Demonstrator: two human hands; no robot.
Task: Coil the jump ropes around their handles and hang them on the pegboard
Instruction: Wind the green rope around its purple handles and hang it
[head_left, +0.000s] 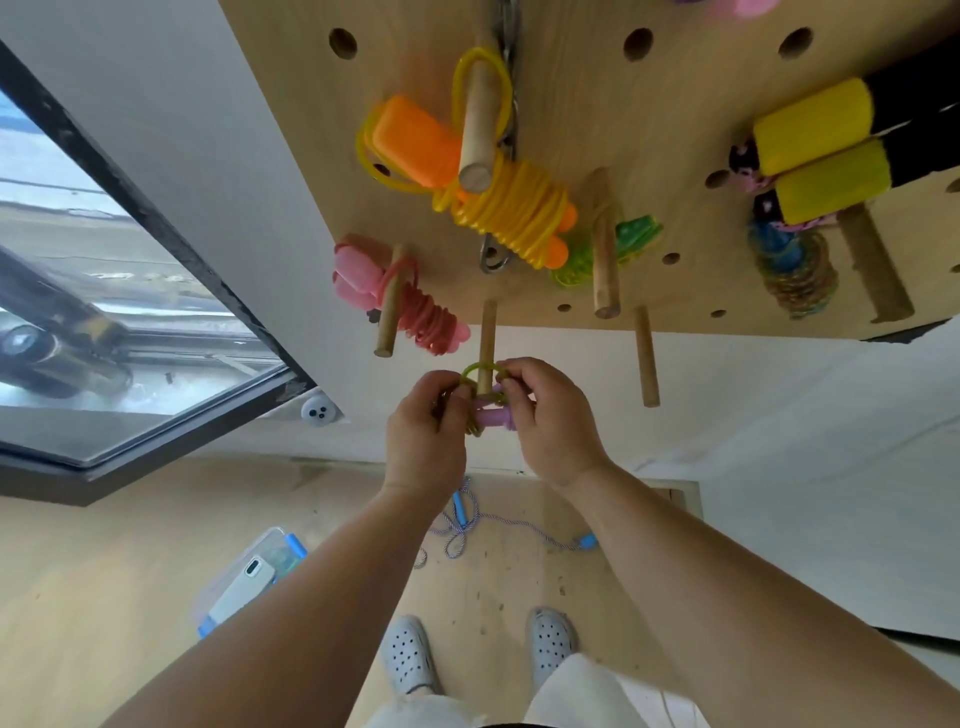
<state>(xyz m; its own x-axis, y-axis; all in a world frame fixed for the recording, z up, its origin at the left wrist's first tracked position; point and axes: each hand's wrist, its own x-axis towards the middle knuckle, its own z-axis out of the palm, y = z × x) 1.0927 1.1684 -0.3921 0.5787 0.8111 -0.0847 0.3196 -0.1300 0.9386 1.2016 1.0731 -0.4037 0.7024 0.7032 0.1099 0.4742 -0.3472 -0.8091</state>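
Both hands hold a coiled jump rope with purple handles (492, 417) and an olive-green cord at a wooden peg (487, 343) low on the pegboard (597, 104). My left hand (427, 437) grips the bundle's left end. My right hand (545, 415) pinches the green loop (480, 370), which lies around the peg's tip. Other coiled ropes hang on pegs above: orange and yellow (498, 202), pink (415, 306), green (623, 244), yellow foam handles (826, 156) and a blue one (792, 270).
A loose blue-handled rope (470, 525) lies uncoiled on the wooden floor below my hands. A clear plastic box (249, 577) with a phone on it sits at the lower left. A bare peg (647, 358) juts out right of my hands. A window is at left.
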